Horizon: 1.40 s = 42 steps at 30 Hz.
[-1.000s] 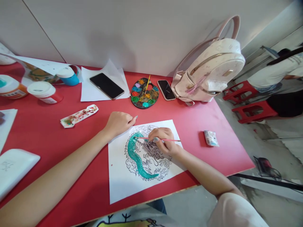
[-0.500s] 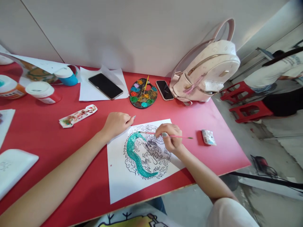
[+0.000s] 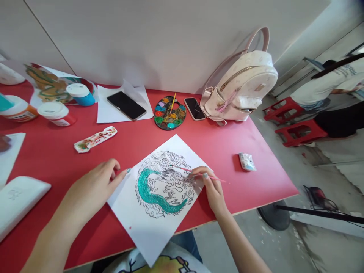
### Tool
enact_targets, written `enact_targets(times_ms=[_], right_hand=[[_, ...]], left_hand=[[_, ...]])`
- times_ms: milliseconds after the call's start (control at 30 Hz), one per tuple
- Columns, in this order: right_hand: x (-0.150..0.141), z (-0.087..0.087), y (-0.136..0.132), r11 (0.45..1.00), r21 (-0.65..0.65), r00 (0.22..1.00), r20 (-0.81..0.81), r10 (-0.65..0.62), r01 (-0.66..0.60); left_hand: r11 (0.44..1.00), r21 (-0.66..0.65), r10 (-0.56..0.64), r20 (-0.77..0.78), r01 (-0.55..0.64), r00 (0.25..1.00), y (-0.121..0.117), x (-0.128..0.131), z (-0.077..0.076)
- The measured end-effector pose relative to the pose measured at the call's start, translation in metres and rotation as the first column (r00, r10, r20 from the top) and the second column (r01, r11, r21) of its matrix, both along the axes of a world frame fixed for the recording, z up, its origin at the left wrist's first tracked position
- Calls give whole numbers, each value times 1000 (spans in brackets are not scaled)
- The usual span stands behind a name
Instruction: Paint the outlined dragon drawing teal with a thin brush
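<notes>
My right hand (image 3: 210, 185) grips a thin pink paintbrush (image 3: 214, 177) over the right side of a white sheet (image 3: 150, 242). The brush tip is close to the upper part of a round dragon line drawing (image 3: 173, 185), whose long curved body is painted teal. Beside the sheet's upper-left edge is my left hand (image 3: 95, 185), its thumb stretched out along the edge and its fingers loosely bent and apart. The sheet lies turned, one corner hanging past the table's front edge toward me.
On the red table (image 3: 210, 140) are a paint palette (image 3: 170, 125) with a yellow brush, two phones (image 3: 126, 105), a pale backpack (image 3: 241, 87), paint jars (image 3: 57, 113), a stained strip (image 3: 95, 139), a small packet (image 3: 247, 162) and a white case (image 3: 22, 201). People sit at right on red stools (image 3: 301, 131).
The sheet has turned, bringing one corner toward me. My left hand has moved left and down, its thumb now stretched apart from the fingers. My right hand has shifted slightly down, still holding the brush.
</notes>
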State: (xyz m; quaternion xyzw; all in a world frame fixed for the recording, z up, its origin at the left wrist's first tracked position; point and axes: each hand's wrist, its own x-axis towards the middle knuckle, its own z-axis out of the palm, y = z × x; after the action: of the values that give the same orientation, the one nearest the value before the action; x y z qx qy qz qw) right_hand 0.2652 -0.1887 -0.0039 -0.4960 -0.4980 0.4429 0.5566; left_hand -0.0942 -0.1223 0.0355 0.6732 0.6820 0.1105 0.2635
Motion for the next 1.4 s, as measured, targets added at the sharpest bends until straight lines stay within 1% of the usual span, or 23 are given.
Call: enact_targets(times_ms=[33,133,167,200,233,333,433,533,600,667,733,833,900,1000,1067,1133,1200,1267,1400], right_hand=[[1,-2,-1,998,-40,996,-80,-44,41],[4,-3,-2,988,-101,953,-269,-141,118],[5,-3,-2,986,-106,941,-300,-157,131],[5,-3,-3,984,-109,934,-313,-170,142],[4,-2,-4,982,-107,932,-313,-180,153],[-3,2,-11,984,-68,944,-276,-179,167],[-16,5,-19,995,-5,969,-229,-96,98],[-26,5,-24,1000,-8,984,-178,14,-16],[-29,3,-26,999,-34,989,-147,28,-33],[-29,2,-27,999,-51,994,-110,-2,-4],[-28,1,-27,999,-41,998,-60,-19,17],[-27,4,-27,1000,0,999,34,7,-7],[-28,6,-27,999,20,997,66,29,-31],[-29,9,-26,998,14,997,49,60,-61],[-29,9,-27,999,5,998,39,50,-50],[-29,8,-27,1000,4,999,38,29,-29],[-29,6,-27,999,2,999,24,40,-40],[-29,6,-27,998,-4,998,13,57,-57],[-30,7,-27,1000,-15,999,31,27,-27]], left_hand=[[998,-66,12,13,-11,1000,-6,-3,-2],[992,-124,-6,54,13,999,-13,-5,-5],[991,-131,-23,65,31,998,-13,-4,-5],[986,-150,-57,101,72,993,-13,-1,-5],[986,-144,-68,145,89,987,-13,2,-4],[980,-152,-74,305,125,950,-14,17,-2],[990,-107,-51,353,94,934,-18,38,-1],[985,-131,-58,377,115,924,-23,54,0],[984,-140,-54,371,113,927,-25,60,0],[988,-125,-44,370,96,928,-27,61,-1],[990,-115,-35,364,83,931,-28,60,-3],[991,-113,-34,349,78,937,-27,59,-3],[990,-110,-39,351,83,936,-27,60,-2],[988,-115,-58,358,105,932,-27,59,-3],[988,-110,-65,356,111,932,-28,58,-6],[992,-89,-54,355,91,933,-29,56,-11],[992,-89,-53,353,90,934,-30,55,-13],[991,-95,-60,345,99,937,-30,55,-13],[991,-86,-64,334,98,940,-28,57,-7]])
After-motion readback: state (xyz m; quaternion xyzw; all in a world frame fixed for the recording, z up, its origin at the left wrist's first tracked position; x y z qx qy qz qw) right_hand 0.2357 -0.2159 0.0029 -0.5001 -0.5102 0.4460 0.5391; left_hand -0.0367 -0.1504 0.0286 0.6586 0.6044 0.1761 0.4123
